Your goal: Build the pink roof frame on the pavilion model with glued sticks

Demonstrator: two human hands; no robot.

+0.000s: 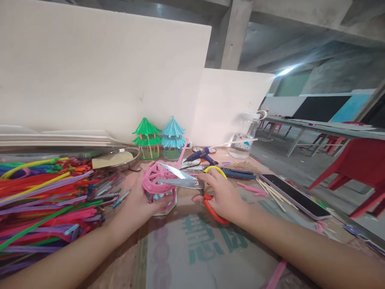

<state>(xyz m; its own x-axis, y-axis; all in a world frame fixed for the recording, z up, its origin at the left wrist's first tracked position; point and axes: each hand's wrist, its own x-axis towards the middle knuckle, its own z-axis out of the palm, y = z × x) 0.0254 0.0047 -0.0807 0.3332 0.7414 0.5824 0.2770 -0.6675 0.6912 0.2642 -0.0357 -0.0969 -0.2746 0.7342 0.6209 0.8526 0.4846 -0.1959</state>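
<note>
My left hand (147,200) is closed around a small pink pavilion-like model (155,180) made of pipe cleaners, with a round spoked top and a pale base. A pink strip sticks up from its right side. My right hand (221,192) grips scissors (183,180) with yellow and orange handles. Their blades are parted and lie across the model's top, pointing left; whether they touch a strip I cannot tell. Behind stand a green two-tiered pavilion (146,138) and a light blue one (173,138).
Bundles of coloured pipe cleaners (45,208) fill the left side. A blue glue gun (198,155), dark blue pliers-like tool (237,174), water jug (242,138), wooden sticks (273,192) and phone (294,196) lie around the right. A steel bowl (134,158) stands behind my left hand.
</note>
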